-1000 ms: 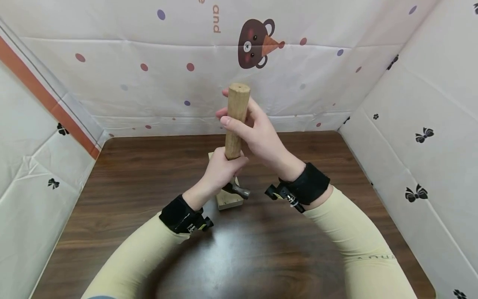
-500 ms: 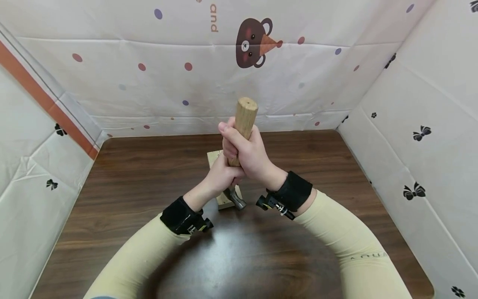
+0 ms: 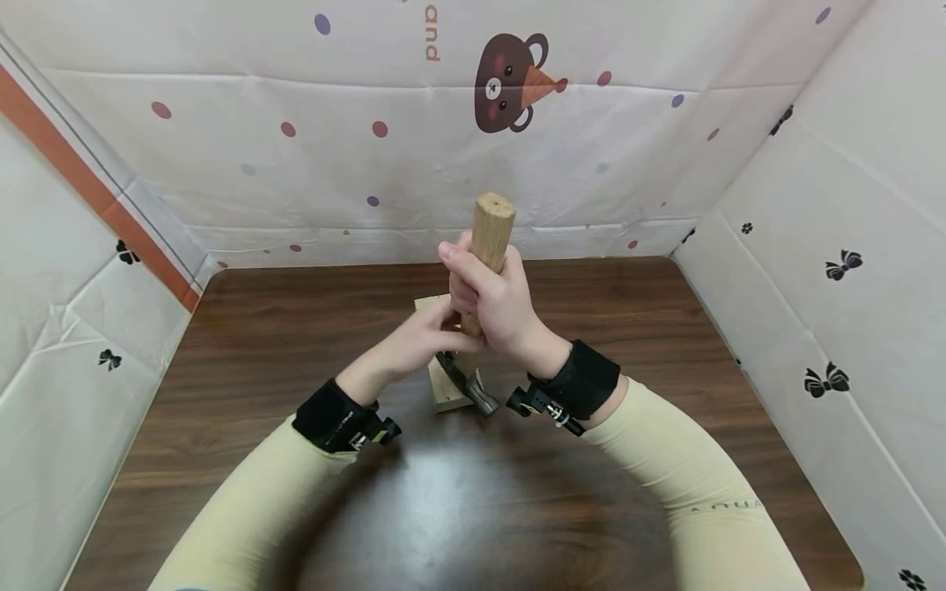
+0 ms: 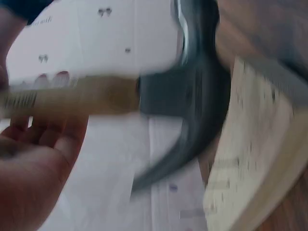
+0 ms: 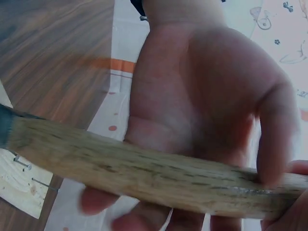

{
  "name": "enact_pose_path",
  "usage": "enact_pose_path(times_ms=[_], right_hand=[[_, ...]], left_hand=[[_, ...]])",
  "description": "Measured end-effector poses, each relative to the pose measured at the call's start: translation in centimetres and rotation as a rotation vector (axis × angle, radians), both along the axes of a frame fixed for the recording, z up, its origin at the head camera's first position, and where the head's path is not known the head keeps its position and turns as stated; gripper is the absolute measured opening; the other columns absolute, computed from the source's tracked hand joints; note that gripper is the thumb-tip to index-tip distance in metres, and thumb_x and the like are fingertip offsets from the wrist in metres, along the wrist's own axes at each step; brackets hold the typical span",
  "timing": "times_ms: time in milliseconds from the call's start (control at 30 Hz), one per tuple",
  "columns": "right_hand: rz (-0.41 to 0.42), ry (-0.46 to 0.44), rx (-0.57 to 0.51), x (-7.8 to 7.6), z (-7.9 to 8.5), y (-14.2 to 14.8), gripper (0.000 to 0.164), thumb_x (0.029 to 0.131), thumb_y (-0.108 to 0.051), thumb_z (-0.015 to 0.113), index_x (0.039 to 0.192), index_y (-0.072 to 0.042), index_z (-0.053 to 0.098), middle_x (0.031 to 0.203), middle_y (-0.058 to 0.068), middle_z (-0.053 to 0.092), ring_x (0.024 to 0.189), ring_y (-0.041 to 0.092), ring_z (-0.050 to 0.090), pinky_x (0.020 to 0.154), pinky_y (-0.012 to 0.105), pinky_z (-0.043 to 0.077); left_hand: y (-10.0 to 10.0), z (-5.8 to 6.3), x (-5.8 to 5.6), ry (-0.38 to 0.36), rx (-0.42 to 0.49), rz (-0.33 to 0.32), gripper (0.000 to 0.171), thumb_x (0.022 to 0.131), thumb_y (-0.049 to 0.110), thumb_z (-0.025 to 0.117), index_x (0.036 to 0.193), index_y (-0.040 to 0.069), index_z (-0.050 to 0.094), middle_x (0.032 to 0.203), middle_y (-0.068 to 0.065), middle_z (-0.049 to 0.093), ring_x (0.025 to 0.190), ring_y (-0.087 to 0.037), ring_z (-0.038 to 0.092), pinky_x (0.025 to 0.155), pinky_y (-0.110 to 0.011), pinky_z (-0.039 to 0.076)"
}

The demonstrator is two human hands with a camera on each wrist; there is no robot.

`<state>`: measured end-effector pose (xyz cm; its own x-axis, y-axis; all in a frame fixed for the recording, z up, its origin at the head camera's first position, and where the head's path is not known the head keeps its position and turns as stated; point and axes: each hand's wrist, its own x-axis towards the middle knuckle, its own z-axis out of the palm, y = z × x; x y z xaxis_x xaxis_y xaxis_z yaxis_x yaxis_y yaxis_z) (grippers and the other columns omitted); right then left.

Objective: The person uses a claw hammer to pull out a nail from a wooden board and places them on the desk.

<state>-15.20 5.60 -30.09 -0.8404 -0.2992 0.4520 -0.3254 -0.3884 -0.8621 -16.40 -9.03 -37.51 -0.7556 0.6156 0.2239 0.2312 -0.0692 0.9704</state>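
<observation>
A claw hammer point(image 3: 493, 228) stands handle up, its dark metal head point(image 4: 204, 82) low beside a pale wooden block point(image 3: 447, 394). My right hand point(image 3: 497, 300) grips the wooden handle below its end. Around the lower handle, my left hand point(image 3: 415, 338) has loosened. In the right wrist view its palm point(image 5: 192, 91) faces the handle, with the fingers loosely extended behind it and the thumb apart. Thin nails point(image 5: 45, 183) stick out of the block in that view. The left wrist view is blurred, so contact between head and block cannot be told.
The block lies on a dark wood-grain table point(image 3: 296, 328). White printed sheets form a back wall point(image 3: 414, 164) and side walls, including the right one point(image 3: 798, 271). Both wrists carry black bands with small cameras, such as the left band point(image 3: 336, 417).
My right hand has moved down the handle and closed round it. Then my left hand loosened its hold and shifted slightly left, showing more of the hammer head.
</observation>
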Motion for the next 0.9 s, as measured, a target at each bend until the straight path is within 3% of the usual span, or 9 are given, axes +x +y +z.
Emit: enact_pose_path(times_ms=[67, 167, 267, 367, 500, 600, 800, 900], right_hand=[[-0.018, -0.035, 0.024, 0.0, 0.1, 0.1, 0.027, 0.102, -0.016, 0.061, 0.077, -0.014, 0.051, 0.053, -0.005, 0.033, 0.043, 0.01, 0.028, 0.043, 0.027, 0.025], [-0.055, -0.109, 0.084, 0.0, 0.3, 0.3, 0.029, 0.104, -0.018, 0.062, 0.078, -0.013, 0.051, 0.054, -0.004, 0.031, 0.044, 0.01, 0.027, 0.044, 0.026, 0.024], [-0.093, -0.192, 0.144, -0.6, 0.4, 0.4, 0.03, 0.107, -0.02, 0.063, 0.081, -0.012, 0.051, 0.056, -0.004, 0.03, 0.045, 0.011, 0.026, 0.045, 0.026, 0.024], [-0.116, -0.282, 0.173, -1.4, 0.2, 0.3, 0.032, 0.109, -0.022, 0.063, 0.081, -0.011, 0.052, 0.057, -0.004, 0.028, 0.046, 0.01, 0.026, 0.046, 0.025, 0.025], [-0.129, -0.385, 0.195, -2.7, -0.2, -0.1, 0.03, 0.11, -0.025, 0.063, 0.084, -0.012, 0.056, 0.057, -0.005, 0.027, 0.046, 0.009, 0.026, 0.047, 0.024, 0.027], [-0.135, -0.435, 0.216, -3.6, -0.4, -0.6, 0.031, 0.11, -0.027, 0.062, 0.084, -0.012, 0.053, 0.058, -0.005, 0.029, 0.046, 0.008, 0.028, 0.048, 0.024, 0.028], [-0.152, -0.513, 0.251, -5.6, -0.5, -1.9, 0.033, 0.11, -0.028, 0.063, 0.085, -0.014, 0.047, 0.061, -0.004, 0.033, 0.047, 0.008, 0.032, 0.048, 0.024, 0.03], [-0.169, -0.554, 0.264, -6.5, -0.6, -2.6, 0.029, 0.11, -0.028, 0.063, 0.09, -0.014, 0.049, 0.062, -0.004, 0.036, 0.048, 0.008, 0.033, 0.049, 0.024, 0.031]], left_hand=[[-1.2, -0.3, -0.7, 0.047, 0.009, 0.054, 0.035, 0.096, 0.001, 0.065, 0.129, -0.01, 0.061, 0.116, -0.019, 0.069, 0.104, -0.026, 0.067, 0.091, -0.037, 0.058], [-2.9, -1.6, -2.1, 0.066, -0.011, 0.204, 0.026, 0.104, 0.005, 0.058, 0.126, -0.008, 0.063, 0.116, -0.025, 0.067, 0.106, -0.034, 0.067, 0.091, -0.04, 0.057], [-4.3, -3.5, -3.6, 0.087, -0.159, 0.37, 0.024, 0.112, 0.016, 0.055, 0.129, 0.002, 0.065, 0.123, -0.019, 0.067, 0.116, -0.03, 0.064, 0.097, -0.041, 0.053], [-5.0, -5.7, -5.2, 0.164, -0.347, 0.459, 0.033, 0.114, 0.023, 0.053, 0.141, 0.007, 0.06, 0.139, -0.013, 0.061, 0.129, -0.026, 0.056, 0.107, -0.046, 0.047], [-5.1, -8.1, -7.3, 0.28, -0.514, 0.48, 0.046, 0.115, 0.023, 0.048, 0.156, 0.003, 0.048, 0.157, -0.017, 0.048, 0.148, -0.032, 0.042, 0.121, -0.052, 0.035], [-4.7, -9.4, -8.7, 0.329, -0.59, 0.471, 0.047, 0.115, 0.02, 0.046, 0.157, 0.0, 0.046, 0.161, -0.02, 0.043, 0.152, -0.037, 0.037, 0.124, -0.054, 0.029], [-3.7, -11.6, -10.0, 0.29, -0.755, 0.467, 0.043, 0.116, 0.02, 0.044, 0.152, -0.002, 0.052, 0.155, -0.022, 0.05, 0.146, -0.043, 0.042, 0.12, -0.058, 0.033], [-3.2, -12.1, -10.2, 0.244, -0.769, 0.454, 0.044, 0.116, 0.023, 0.042, 0.15, -0.002, 0.054, 0.15, -0.024, 0.055, 0.144, -0.044, 0.044, 0.121, -0.055, 0.033]])
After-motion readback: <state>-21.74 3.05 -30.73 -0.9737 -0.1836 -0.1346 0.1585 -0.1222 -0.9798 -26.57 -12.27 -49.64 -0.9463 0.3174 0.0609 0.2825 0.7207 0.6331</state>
